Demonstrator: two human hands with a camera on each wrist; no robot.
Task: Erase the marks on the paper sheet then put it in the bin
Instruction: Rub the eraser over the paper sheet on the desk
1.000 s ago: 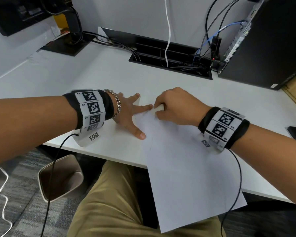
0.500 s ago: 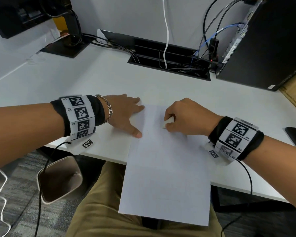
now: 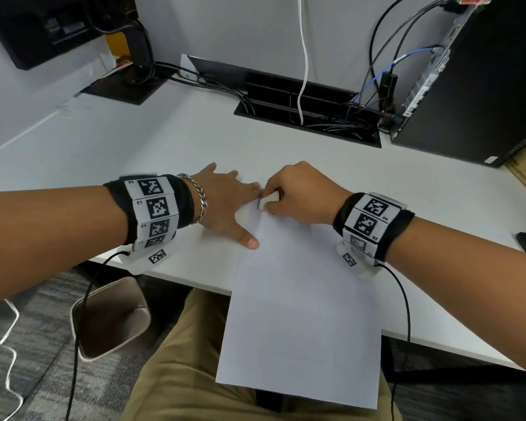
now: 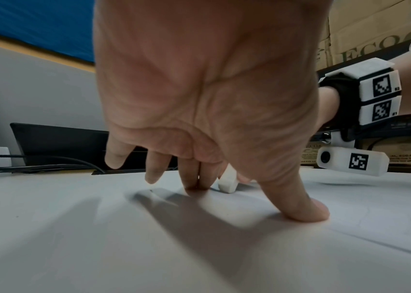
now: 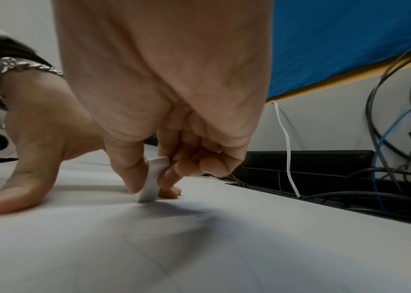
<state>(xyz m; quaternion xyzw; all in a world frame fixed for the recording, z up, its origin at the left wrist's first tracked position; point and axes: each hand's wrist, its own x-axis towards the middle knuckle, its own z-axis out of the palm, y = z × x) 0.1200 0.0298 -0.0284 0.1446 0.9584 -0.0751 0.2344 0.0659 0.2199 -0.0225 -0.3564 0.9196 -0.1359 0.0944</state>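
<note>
Erase step in hand: right hand point(image 3: 301, 192) pinches a white eraser point(image 3: 268, 201) between thumb and fingers, its edge on the far end of the paper sheet point(image 3: 301, 314), which lies on the desk point(image 3: 195, 141) with its near end overhanging the lap. Left hand point(image 3: 225, 205) is splayed flat, thumb and fingertips pinning the sheet's left edge. Next, probably short strokes over the faint marks, then carry the sheet to the bin point(image 3: 110, 317) on the floor, left.

The paper sheet point(image 3: 301, 314), the eraser point(image 3: 268, 201) and the table point(image 3: 164, 147) are white. The bin point(image 3: 110, 317) is beige on grey patterned carpet point(image 3: 28, 360); the wristbands point(image 3: 155, 208) are black with black-and-white square codes, the trousers point(image 3: 179, 375) khaki.
</note>
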